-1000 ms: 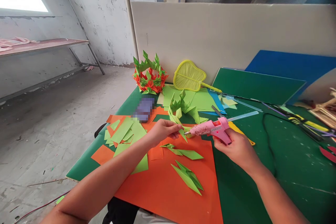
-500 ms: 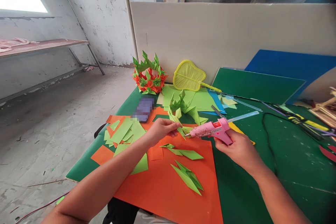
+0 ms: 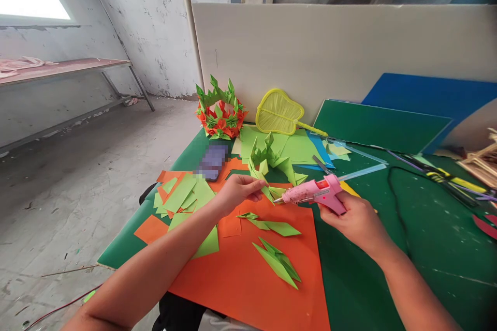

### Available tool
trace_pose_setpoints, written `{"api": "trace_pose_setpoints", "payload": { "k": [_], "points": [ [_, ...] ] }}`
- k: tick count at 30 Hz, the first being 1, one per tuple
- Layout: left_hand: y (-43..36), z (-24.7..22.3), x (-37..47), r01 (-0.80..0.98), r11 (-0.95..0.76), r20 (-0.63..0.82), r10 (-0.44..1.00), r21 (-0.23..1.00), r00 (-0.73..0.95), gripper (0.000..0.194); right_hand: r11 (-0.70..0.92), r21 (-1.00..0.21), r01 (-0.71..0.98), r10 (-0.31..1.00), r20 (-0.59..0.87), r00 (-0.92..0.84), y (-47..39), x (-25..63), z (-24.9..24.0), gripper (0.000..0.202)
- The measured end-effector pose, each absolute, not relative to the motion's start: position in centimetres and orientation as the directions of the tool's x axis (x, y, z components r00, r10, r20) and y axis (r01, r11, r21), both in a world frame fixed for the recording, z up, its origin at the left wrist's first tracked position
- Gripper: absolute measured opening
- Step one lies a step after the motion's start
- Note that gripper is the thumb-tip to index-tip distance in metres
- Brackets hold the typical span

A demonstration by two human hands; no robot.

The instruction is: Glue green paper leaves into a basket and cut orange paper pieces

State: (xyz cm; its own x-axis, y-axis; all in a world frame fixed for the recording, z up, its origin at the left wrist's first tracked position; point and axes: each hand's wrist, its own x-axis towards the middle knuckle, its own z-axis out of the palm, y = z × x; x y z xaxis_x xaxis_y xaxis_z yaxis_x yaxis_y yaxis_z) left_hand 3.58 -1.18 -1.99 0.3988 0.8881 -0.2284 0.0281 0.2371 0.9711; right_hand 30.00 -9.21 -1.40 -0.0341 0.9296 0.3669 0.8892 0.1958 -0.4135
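Observation:
My right hand (image 3: 359, 220) grips a pink hot glue gun (image 3: 314, 192), a clear glue stick jutting from its back. The nozzle points left, close to a green folded paper piece (image 3: 274, 194). My left hand (image 3: 245, 190) is closed in a pinch at that piece's left side; the fingertips partly hide it. Just behind the hands stands a curved ring of green folded paper (image 3: 286, 165); whether the pinched piece is joined to it I cannot tell. Loose folded green pieces (image 3: 276, 262) lie on a large orange sheet (image 3: 233, 284) below my hands.
At the back left stands an orange-and-green paper crown (image 3: 221, 124), with a phone (image 3: 213, 162) in front. A yellow fan (image 3: 280, 112) leans on the pale panel. Cut paper (image 3: 182, 191) covers the table's left. Cutters (image 3: 446, 178) and a black cable (image 3: 398, 212) lie right.
The glue gun has shifted very slightly right and its glue stick now sits a little differently. My left hand stays almost still at the green piece.

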Motion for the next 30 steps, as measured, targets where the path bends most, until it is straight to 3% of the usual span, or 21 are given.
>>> {"api": "trace_pose_setpoints", "payload": {
  "k": [11,17,21,30],
  "points": [
    [-1.0,-2.2,3.5,-0.003,0.243,-0.222,0.89,0.97,0.399,0.046,0.172,-0.469,0.866,0.954,0.3,-0.027,-9.3,30.1,-0.9,0.019],
    [-1.0,-2.4,3.5,-0.045,0.216,-0.175,0.883,0.975,0.436,0.044,0.041,-0.671,0.74,0.996,0.091,0.027,-8.3,32.8,-1.8,0.046],
    [-1.0,-2.4,3.5,-0.044,0.184,-0.143,0.876,0.982,0.461,0.04,-0.066,-0.79,0.609,0.997,-0.079,0.004,-7.8,35.4,-2.5,0.046],
    [-1.4,-2.1,3.6,0.007,0.074,-0.068,0.876,0.997,0.478,0.042,-0.093,-0.589,0.803,0.994,-0.1,0.042,-7.2,38.0,-3.9,0.049]
  ]
}}
